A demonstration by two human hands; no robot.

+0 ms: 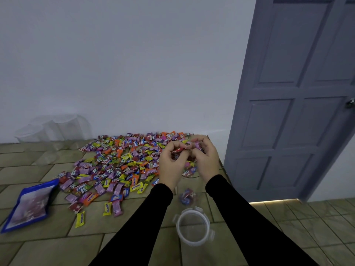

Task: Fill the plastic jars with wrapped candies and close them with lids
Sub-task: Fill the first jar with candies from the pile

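Gathering a fistful, left hand and right hand curl their fingers round colourful wrapped candies. Loose ones could slip out, missing the clear round plastic jar well below them. Empty transparent jars stand far left; blue foil bag lies nearer.

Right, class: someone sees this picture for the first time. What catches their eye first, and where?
The bright spread of wrapped candies across the tiled floor by the wall. Above its right edge, the left hand and right hand hold candies. Nearer the camera lies a clear lid; a grey door stands right.
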